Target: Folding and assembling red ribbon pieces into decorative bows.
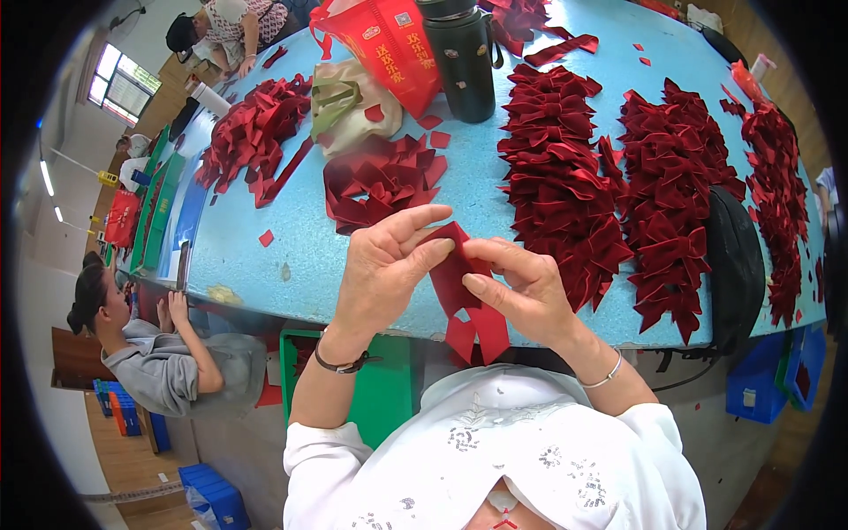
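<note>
Head view, left to right. Far left: co-worker in grey (172, 367), hands near the edge of the blue table (265, 287). Next, on the table: loose heap of dark red pieces (252, 132), then pale crumpled bag (353, 110), with smaller pile of red pieces (380, 181) just on its near side.

Centre: left hand (384, 261) gripping the red ribbon strip (464, 278) near its top fold, thumb pressed on the front, forefinger stretched out above. Green bin (380, 393) lower down, beside the left forearm. Ribbon held up between both hands, near the table's front edge, two angled tails hanging at the bottom. Right hand (526, 291) at the ribbon's right side, forefinger on the upper edge, thumb by the front face; firm pinch or light touch, cannot tell.

Step in hand, judging by pose: folding and lining up one ribbon, probably for a bow; middle not yet gathered. Next move likely calls for a steady left pinch, right fingertips squaring the layers before any gathering. Main risk: layers slipping, tails ending up uneven.

Right: three long rows of bows (561, 177), black bag (738, 265) between the second and third.
</note>
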`<move>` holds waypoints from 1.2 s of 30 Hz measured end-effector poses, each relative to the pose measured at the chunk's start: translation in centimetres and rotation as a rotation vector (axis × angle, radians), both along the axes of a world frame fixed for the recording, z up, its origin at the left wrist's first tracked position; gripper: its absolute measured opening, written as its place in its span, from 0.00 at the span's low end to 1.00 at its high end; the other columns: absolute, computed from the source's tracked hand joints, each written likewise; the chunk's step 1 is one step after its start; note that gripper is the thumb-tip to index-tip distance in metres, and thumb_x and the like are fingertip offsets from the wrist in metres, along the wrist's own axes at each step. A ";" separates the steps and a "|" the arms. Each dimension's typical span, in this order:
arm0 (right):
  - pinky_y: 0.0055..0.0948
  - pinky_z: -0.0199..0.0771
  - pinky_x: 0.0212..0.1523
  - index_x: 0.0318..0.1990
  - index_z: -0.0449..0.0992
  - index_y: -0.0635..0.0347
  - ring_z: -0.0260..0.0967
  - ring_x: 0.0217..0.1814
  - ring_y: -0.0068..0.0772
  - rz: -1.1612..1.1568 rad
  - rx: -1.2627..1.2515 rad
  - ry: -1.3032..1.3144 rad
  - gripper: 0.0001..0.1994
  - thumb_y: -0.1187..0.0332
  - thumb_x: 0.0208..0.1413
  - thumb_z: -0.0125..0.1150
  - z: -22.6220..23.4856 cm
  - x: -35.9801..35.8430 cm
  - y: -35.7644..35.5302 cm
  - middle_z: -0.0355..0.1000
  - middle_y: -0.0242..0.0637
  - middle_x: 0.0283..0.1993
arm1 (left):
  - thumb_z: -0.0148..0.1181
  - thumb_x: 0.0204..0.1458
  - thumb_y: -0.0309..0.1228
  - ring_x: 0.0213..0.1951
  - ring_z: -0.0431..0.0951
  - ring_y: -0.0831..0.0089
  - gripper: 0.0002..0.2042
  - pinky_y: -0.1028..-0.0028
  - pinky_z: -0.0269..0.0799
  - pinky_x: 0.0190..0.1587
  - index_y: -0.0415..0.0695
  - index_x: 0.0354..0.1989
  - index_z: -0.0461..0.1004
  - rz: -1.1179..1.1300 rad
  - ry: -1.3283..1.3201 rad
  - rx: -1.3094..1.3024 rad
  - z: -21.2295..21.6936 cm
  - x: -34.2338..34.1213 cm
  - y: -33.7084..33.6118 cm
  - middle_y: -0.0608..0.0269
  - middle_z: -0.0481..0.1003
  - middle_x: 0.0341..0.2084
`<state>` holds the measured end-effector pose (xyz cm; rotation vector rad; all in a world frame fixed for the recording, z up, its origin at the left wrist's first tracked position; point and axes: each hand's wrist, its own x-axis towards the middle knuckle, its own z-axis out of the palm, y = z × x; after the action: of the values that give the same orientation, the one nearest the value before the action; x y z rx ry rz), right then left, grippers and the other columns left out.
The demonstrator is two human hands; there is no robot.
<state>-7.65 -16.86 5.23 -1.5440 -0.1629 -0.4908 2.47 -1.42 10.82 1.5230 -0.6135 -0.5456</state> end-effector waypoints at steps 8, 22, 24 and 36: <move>0.19 0.69 0.36 0.39 0.76 0.70 0.67 0.35 0.20 0.068 0.126 0.013 0.08 0.75 0.53 0.63 0.0 0.2 -0.1 0.74 0.36 0.36 | 0.60 0.52 0.21 0.39 0.76 0.80 0.18 0.82 0.72 0.42 0.32 0.52 0.69 0.052 -0.129 0.028 -0.1 -1.4 -0.4 0.59 0.78 0.38; 0.17 0.68 0.32 0.36 0.76 0.71 0.68 0.32 0.19 0.156 0.354 0.167 0.06 0.76 0.54 0.62 -0.8 -0.7 -0.8 0.75 0.37 0.35 | 0.63 0.50 0.22 0.33 0.76 0.81 0.09 0.81 0.72 0.38 0.35 0.39 0.79 0.001 0.140 -0.061 -1.7 -1.1 1.7 0.61 0.79 0.33; 0.17 0.69 0.33 0.36 0.76 0.71 0.68 0.32 0.19 0.212 0.518 0.244 0.06 0.77 0.54 0.61 -0.9 -0.6 -0.9 0.75 0.37 0.36 | 0.62 0.50 0.21 0.33 0.76 0.79 0.10 0.81 0.71 0.38 0.34 0.41 0.78 -0.050 0.244 -0.063 -2.2 -0.8 2.1 0.60 0.79 0.33; 0.17 0.69 0.31 0.36 0.71 0.67 0.67 0.30 0.18 0.049 0.395 0.230 0.09 0.79 0.48 0.65 -1.0 -0.8 1.4 0.70 0.30 0.29 | 0.61 0.53 0.26 0.32 0.74 0.80 0.09 0.81 0.70 0.36 0.35 0.40 0.79 -0.002 0.487 -0.099 -3.5 -1.3 1.5 0.62 0.79 0.31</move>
<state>-8.41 -15.43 4.23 -1.1939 0.0715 -0.2823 1.13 0.07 7.29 1.2343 -0.2599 -0.8416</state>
